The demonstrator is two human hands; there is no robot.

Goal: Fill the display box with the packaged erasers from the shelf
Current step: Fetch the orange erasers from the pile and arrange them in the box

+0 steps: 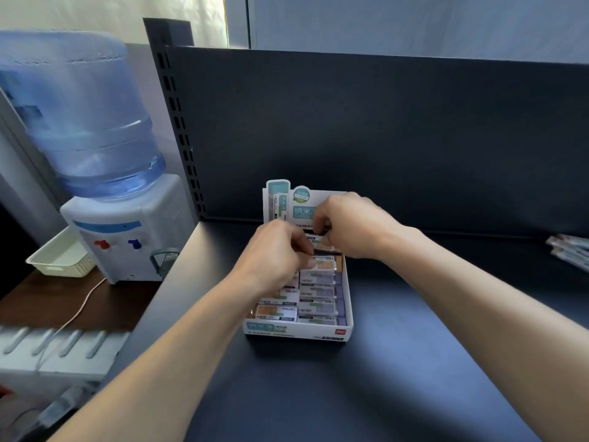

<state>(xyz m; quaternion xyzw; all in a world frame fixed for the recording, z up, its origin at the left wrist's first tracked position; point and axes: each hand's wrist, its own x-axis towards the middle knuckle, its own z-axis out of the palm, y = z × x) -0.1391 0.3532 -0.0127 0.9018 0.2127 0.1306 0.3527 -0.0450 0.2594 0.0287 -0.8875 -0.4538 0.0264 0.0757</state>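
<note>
Box [298,330] is set on the shelf [414,346] close before the back panel [382,138], nearer the left edge than the right. Erasers [317,291] are laid in it in rows from the front wall back. One eraser [318,264] in the rear rows is pinched by the curled fingers of the left hand [277,256]. The right hand [350,228] is curled over the rearmost row, but what it holds cannot be told. The remaining gap is judged narrow: an eraser forced in tilted may be jammed, its neighbours lifted, or the light box pushed askew. Open shelf is left in front and rightward as far as the packs [570,250] at the right edge. The left edge lies near, with a dispenser [124,231] beyond, so a dropped eraser may be lost there.
</note>
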